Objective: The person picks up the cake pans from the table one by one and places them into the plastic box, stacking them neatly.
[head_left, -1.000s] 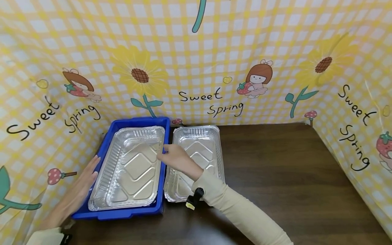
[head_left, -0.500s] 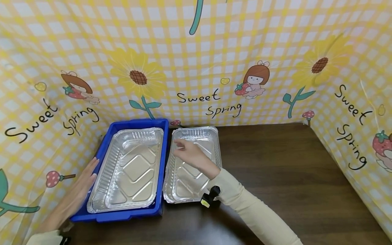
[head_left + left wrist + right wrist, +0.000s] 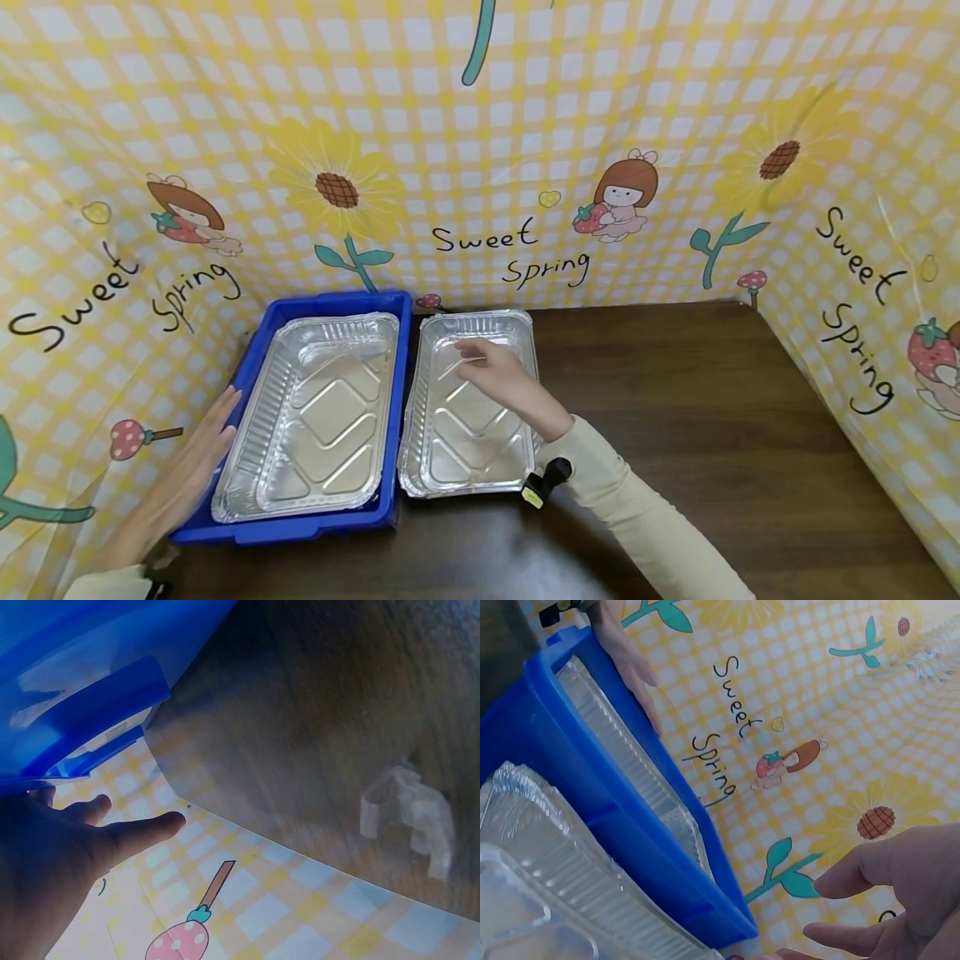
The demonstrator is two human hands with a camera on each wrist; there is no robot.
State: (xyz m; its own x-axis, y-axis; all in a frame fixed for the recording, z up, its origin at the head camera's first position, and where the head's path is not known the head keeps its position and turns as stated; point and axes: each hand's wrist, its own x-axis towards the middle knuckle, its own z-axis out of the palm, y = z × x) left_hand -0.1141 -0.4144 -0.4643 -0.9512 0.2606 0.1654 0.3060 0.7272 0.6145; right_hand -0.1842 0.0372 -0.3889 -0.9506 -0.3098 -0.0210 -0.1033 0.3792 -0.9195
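Observation:
A blue plastic bin [image 3: 318, 528] stands at the left with a foil tray [image 3: 330, 417] lying inside it. A second foil tray [image 3: 468, 454] sits on the table just right of the bin. My left hand [image 3: 183, 471] is at the bin's left side, its fingers straight along the wall; in the left wrist view its fingers [image 3: 142, 832] lie beneath the bin's rim. Above the second tray hovers my right hand [image 3: 498, 375], fingers loosely bent and holding nothing. The right wrist view shows its thumb and fingers [image 3: 847, 881] apart from each other.
Dark wooden table [image 3: 675, 442] extends to the right of the trays. A yellow checked cloth [image 3: 480, 192] with printed flowers lines the back and both sides, close to the bin. A translucent crumpled strip [image 3: 412, 814] appears over the table in the left wrist view.
My right hand has moved right, from the bin's right rim to above the second foil tray. The left hand, bin and trays have stayed in place.

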